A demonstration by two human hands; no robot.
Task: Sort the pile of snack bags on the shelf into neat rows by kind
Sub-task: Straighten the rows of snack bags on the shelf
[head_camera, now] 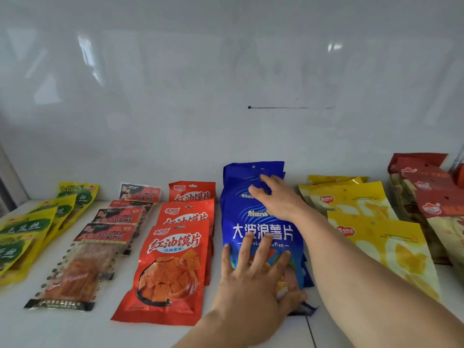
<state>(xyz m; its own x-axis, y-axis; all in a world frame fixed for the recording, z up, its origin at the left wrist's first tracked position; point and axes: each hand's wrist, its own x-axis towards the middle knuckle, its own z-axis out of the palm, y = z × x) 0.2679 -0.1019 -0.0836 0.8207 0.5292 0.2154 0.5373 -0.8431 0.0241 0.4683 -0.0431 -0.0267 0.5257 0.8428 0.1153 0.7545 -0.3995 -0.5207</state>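
Blue chip bags [263, 229] lie overlapped in one row on the white shelf [226, 332], running toward the back wall. Left hand [253, 280] rests flat, fingers spread, on the nearest bag. Right hand [273, 197] lies open-fingered on the bags farther back. Red bags [173, 267] sit just beside to the left, yellow bags [376, 237] near on the right. Narrow strips of bare shelf flank the blue row.

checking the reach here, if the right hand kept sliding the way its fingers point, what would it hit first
The right hand lies flat on the blue chip bags, fingers pointing up-left toward the back. It would probably cross the rear bags' top edge and then meet the white back wall, though depth is unclear.
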